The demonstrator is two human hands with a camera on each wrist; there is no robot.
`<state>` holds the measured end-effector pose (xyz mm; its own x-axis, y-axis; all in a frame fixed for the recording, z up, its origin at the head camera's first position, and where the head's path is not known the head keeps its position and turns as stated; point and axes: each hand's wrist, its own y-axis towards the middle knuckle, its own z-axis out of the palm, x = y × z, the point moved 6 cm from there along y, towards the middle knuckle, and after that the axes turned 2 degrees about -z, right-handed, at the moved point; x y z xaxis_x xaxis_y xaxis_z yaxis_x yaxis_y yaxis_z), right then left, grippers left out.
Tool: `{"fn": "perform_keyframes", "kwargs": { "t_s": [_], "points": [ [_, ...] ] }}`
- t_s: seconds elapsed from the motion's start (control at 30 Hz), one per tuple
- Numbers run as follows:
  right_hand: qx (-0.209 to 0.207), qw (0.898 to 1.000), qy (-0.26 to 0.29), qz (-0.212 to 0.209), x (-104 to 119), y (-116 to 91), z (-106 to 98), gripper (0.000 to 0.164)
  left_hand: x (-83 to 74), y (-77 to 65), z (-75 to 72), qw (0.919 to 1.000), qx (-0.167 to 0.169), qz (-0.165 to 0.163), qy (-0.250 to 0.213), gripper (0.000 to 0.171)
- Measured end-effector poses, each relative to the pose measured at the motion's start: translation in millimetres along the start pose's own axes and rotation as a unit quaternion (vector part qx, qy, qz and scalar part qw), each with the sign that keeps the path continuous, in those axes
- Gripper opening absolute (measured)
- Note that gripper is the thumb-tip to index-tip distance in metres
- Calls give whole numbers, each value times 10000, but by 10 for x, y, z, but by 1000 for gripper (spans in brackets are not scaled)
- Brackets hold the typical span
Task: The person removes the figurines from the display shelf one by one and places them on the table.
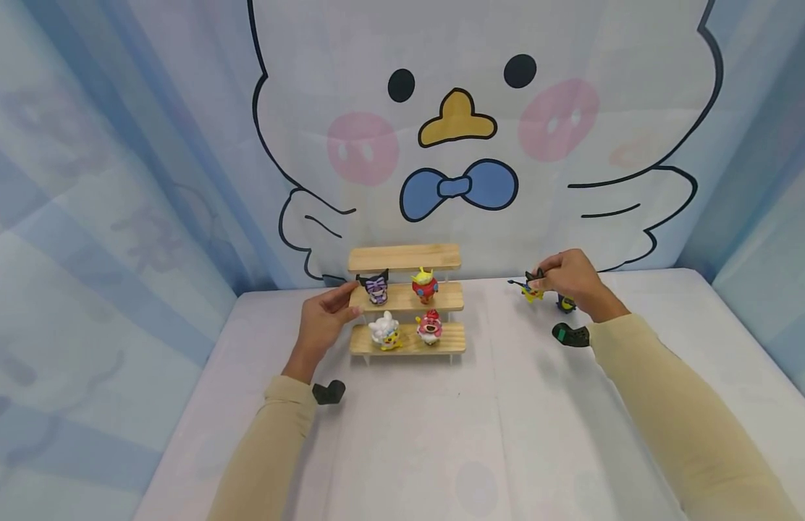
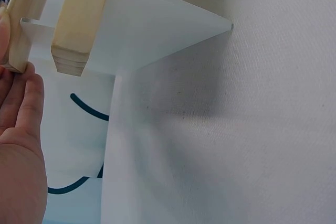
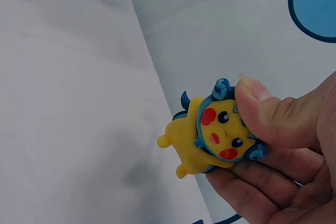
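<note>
A three-tier wooden display shelf [image 1: 405, 257] stands against the backdrop. My left hand [image 1: 323, 325] grips the left end of its middle board, with the thumb in front and fingers behind; the left wrist view shows the fingers [image 2: 29, 103] at that board end. Right of the shelf, my right hand [image 1: 570, 281] pinches a yellow Pikachu figurine [image 3: 223, 127] with a blue-edged hood between thumb and fingers, its face showing. On the middle board are a black-and-purple figurine [image 1: 377, 288] and a red one with a green head [image 1: 425, 288].
The lowest board holds a fluffy white figurine [image 1: 384, 331] and a pink bear figurine [image 1: 430, 327]. Partly behind my right hand, a dark-and-yellow figurine [image 1: 565, 304] is on the white table [image 1: 415, 441]. A printed cloth backdrop [image 1: 454, 43] rises behind, with side curtains [image 1: 109, 217].
</note>
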<state>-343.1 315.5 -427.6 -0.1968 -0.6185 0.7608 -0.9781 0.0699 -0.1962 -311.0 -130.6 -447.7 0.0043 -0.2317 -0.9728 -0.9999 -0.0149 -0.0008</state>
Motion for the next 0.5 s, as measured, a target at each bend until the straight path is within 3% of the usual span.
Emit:
{"fn": "perform_keyframes", "kwargs": {
  "t_s": [0.5],
  "points": [
    [13,9999,-97,-44,-39,-2,44,34,23,9,6,9999,-49,14,-112,51]
  ]
}}
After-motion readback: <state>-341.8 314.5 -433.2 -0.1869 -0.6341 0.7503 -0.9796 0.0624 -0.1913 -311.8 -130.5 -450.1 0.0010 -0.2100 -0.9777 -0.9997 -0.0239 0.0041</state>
